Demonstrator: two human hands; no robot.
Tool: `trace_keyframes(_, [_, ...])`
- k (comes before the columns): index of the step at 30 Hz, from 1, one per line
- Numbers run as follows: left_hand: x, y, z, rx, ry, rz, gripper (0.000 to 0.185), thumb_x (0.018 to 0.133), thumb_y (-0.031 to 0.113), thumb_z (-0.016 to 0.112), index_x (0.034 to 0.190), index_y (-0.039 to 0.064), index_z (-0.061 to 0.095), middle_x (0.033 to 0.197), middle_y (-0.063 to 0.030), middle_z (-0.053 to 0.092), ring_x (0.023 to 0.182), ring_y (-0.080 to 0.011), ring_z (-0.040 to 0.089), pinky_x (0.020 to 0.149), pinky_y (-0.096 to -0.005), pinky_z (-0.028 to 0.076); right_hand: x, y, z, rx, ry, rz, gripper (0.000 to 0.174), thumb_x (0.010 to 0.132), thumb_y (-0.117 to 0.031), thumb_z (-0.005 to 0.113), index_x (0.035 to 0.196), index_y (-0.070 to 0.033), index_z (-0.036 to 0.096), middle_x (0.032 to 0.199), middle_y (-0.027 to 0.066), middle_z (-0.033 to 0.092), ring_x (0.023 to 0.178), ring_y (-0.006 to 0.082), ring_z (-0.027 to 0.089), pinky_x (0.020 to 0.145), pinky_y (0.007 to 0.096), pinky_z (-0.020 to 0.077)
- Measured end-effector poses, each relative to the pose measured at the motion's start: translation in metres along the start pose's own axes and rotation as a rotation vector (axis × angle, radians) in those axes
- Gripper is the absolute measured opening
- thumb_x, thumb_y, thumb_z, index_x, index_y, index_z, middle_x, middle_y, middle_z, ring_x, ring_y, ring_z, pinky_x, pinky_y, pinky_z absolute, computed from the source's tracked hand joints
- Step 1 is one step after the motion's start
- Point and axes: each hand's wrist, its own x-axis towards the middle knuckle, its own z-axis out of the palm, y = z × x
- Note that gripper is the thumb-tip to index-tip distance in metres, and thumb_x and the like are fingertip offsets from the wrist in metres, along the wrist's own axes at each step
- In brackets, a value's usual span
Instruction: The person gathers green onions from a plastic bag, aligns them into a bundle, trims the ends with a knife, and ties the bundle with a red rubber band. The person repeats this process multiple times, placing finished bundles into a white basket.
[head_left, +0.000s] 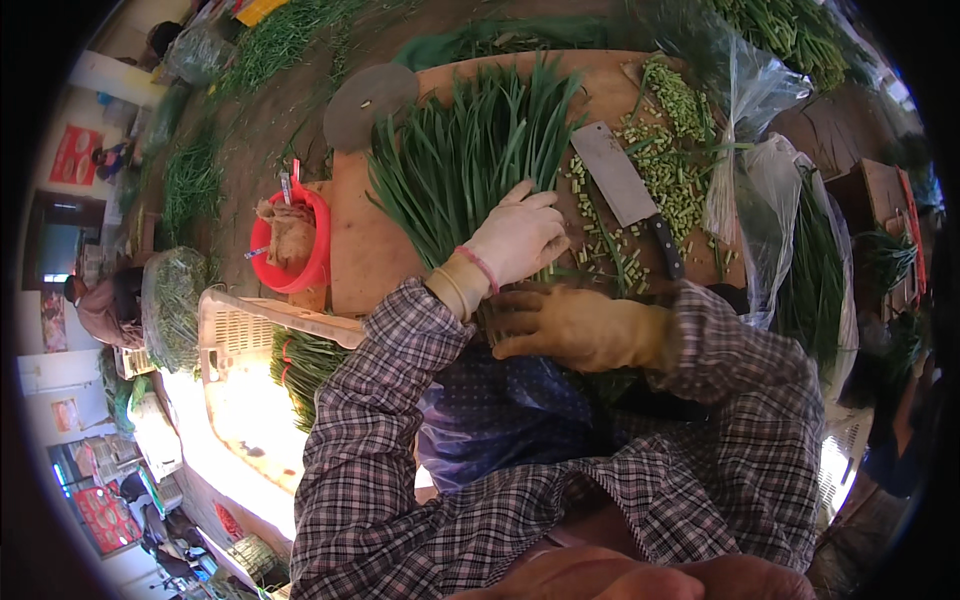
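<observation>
A thick bunch of long flat green leaves, which look like garlic chives (472, 150), lies fanned out on a wooden board (367, 255). My left hand (517, 236), in a pale glove with a pink band at the wrist, rests on the lower right part of the bunch, its fingers bent. Just below, at the board's near edge, is my right hand (570, 326) in a yellowish glove, blurred; what its fingers touch cannot be made out. A cleaver (615, 176) with a black handle lies to the right of the bunch, among chopped stalk pieces (679, 165).
At the left stand a red plastic bucket (322, 247) and a pale plastic crate (255, 315) holding banded green bundles (307, 367). A round grey disc (371, 105) overlaps the board's far left corner. Plastic bags of greens (810, 277) are at the right. Another person (112, 307) is far left.
</observation>
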Motion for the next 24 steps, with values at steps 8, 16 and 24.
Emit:
trace_keyframes(8, [-0.023,0.019,-0.003,0.097,0.115,-0.172,0.011,0.090,0.020,0.066,0.089,0.010,0.071,0.098,-0.0040,0.066,0.122,-0.0275,0.055,0.114,-0.0515,0.036,-0.078,0.044,-0.033,-0.421,0.256,1.029,0.040,0.085,-0.023,0.072,0.119,-0.002,0.062,0.123,0.0210,0.063,0.118,0.0398,0.059,0.094,0.0470,0.0535])
trace_keyframes(16, [-0.021,0.014,0.002,0.023,0.155,-0.166,0.014,0.089,0.022,0.066,0.091,0.010,0.071,0.099,-0.0046,0.069,0.118,-0.0298,0.058,0.112,-0.0543,0.036,-0.028,0.110,-0.015,-0.258,0.207,1.026,0.056,0.091,-0.035,0.068,0.138,-0.008,0.056,0.127,0.0217,0.063,0.121,0.0379,0.059,0.098,0.0430,0.0515])
trace_keyframes(24, [-0.044,0.022,-0.036,-0.001,0.309,-0.206,0.040,0.082,0.021,0.074,0.118,0.005,0.065,0.131,-0.0148,0.060,0.133,-0.0373,0.048,0.114,-0.0560,0.033,0.075,0.209,-0.011,0.465,0.450,1.204,0.103,0.072,-0.054,0.086,0.138,0.014,0.045,0.138,0.0251,0.059,0.130,0.0320,0.058,0.108,0.0367,0.0465])
